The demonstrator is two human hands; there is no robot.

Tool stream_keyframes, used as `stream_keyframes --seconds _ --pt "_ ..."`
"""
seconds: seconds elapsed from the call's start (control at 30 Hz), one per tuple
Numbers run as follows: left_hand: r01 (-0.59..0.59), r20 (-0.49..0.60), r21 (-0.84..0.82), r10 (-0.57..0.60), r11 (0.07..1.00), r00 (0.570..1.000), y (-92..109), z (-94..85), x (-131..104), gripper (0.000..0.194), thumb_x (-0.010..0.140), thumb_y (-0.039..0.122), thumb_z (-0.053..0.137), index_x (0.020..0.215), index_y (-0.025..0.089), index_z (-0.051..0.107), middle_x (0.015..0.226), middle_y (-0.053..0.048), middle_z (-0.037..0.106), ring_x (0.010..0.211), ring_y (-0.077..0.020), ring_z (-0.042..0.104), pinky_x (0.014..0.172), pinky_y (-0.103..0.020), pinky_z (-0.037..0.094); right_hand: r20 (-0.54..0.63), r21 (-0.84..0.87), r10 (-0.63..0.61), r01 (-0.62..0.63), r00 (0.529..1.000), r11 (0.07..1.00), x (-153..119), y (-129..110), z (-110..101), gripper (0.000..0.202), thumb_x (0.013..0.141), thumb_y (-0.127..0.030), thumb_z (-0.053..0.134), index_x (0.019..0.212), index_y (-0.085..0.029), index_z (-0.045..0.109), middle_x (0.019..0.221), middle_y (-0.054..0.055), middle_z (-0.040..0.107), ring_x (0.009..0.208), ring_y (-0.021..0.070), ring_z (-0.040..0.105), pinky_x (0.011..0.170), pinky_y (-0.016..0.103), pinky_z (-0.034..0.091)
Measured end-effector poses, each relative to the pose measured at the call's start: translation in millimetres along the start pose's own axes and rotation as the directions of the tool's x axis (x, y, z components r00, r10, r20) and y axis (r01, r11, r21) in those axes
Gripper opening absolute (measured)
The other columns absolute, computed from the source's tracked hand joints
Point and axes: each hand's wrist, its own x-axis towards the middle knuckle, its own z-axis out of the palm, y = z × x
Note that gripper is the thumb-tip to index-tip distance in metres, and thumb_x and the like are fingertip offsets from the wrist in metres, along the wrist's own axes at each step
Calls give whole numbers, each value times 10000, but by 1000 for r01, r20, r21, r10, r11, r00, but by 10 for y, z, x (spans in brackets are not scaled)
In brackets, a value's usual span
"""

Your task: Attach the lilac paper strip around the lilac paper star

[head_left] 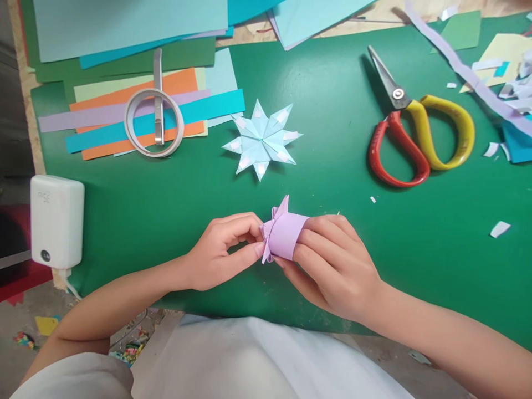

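A lilac paper piece [286, 235], a rolled band with pointed folds at its left end, is held between my two hands near the table's front edge. My left hand [228, 246] pinches the pointed folds between thumb and fingers. Several fingers of my right hand [332, 260] reach into the band's open right end, and the thumb presses near its lower left; those fingertips are hidden inside. Just beyond lies a light blue folded paper star [261, 139] with small white patches on its points.
Scissors [401, 113] with red and yellow handles lie at the right, among paper scraps [500, 229]. At the left, a tape roll [129, 130] and a metal tool [158, 72] rest on coloured paper strips [220, 107]. A white power bank [57, 221] sits at the left edge; paper sheets [124, 27] lie behind.
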Motion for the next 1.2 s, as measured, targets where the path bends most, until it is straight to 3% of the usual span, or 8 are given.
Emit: stream_keyframes --seconds 0.47,0.7,0.97,1.2 --pt "13 -1 16 -13 1000 1000 -27 1 -19 111 927 229 521 846 164 562 840 -37 545 769 -142 554 696 -278 496 -7 -11 3 -3 1000 1000 -15 1 16 139 849 -54 545 765 -153 595 722 32 637 761 159 536 643 300 391" --pt "17 4 -10 -17 1000 1000 -26 2 -16 67 913 192 518 865 164 555 859 -41 547 767 -133 551 704 -269 507 -37 -11 -14 14 999 1000 4 8 18 142 852 -96 583 730 -166 568 721 26 629 744 152 549 668 301 410" --pt "-75 25 225 72 971 997 5 4 -5 88 848 128 569 776 167 536 743 1 561 710 -110 499 670 -236 430 -78 123 81 -71 994 990 -7 -23 -18 89 836 -118 621 816 -175 556 756 29 637 774 163 600 674 309 432" --pt "-67 6 229 68 971 998 15 13 1 99 854 173 583 777 175 522 746 4 545 709 -113 488 660 -234 417 -61 189 90 -77 994 979 13 -29 -15 118 827 -52 582 819 -168 560 768 38 648 770 160 582 659 304 425"
